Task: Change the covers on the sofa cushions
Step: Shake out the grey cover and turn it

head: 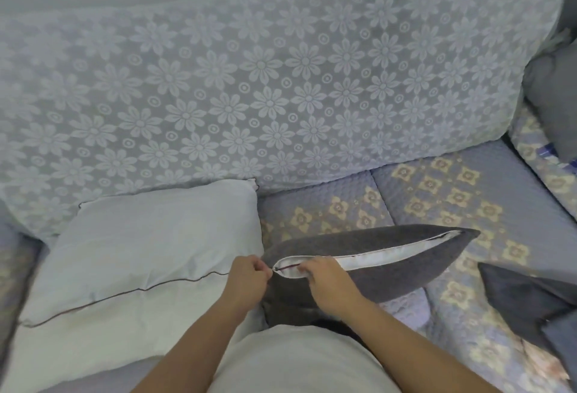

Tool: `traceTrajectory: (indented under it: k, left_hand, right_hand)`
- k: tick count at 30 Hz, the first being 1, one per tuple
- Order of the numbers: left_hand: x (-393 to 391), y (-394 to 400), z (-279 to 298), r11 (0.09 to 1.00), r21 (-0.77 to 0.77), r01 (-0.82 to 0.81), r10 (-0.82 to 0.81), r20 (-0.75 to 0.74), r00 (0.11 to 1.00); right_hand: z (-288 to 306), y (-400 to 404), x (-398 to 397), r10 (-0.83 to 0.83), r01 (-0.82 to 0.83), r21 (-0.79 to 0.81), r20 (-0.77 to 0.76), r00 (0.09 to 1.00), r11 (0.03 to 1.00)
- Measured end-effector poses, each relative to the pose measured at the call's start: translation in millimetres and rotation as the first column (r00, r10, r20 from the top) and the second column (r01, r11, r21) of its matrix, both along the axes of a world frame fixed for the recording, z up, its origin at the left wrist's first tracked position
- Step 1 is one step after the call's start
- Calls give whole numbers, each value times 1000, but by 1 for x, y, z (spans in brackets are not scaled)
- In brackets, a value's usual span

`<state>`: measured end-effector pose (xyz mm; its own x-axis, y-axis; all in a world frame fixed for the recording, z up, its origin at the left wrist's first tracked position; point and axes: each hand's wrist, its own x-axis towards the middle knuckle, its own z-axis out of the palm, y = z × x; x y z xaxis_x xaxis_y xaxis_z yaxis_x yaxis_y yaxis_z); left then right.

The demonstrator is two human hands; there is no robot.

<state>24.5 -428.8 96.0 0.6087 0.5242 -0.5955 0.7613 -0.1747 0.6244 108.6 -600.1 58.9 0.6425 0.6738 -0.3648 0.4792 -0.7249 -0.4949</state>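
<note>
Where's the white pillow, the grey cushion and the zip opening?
white pillow [150, 245], head view, middle of its top face
grey cushion [352, 239], head view, grey cover above the opening
zip opening [374, 256], head view, white lining inside the gap

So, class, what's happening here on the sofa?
A person is working at the open edge of a dark grey cushion cover with a white insert showing inside. The left hand pinches the cover at the zip end, and the right hand grips the opening's edge beside it. A bare white cushion lies to the left on the sofa, and the opening is mostly unzipped.
</note>
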Motion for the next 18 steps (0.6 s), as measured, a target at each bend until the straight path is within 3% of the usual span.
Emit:
traceTrajectory:
  k: [5,8,13,18]
  left_hand:
    - [-10,-2,-4,998,-7,-66,66,-7,998]
    - [-12,-7,-4,996,-3,-85,85,-7,996]
    - [-12,-12,-4,984,-114,-137,145,62,988]
    - [-20,-12,-10,943,-269,-196,222,69,973]
  right_hand:
    - [-9,21,7,195,-202,86,76,978,976]
    - [-11,35,1,269,-273,34,94,959,961]
    - [-10,43,2,262,-265,-16,221,939,964]
    - [-3,45,4,233,-223,-82,143,962,971]
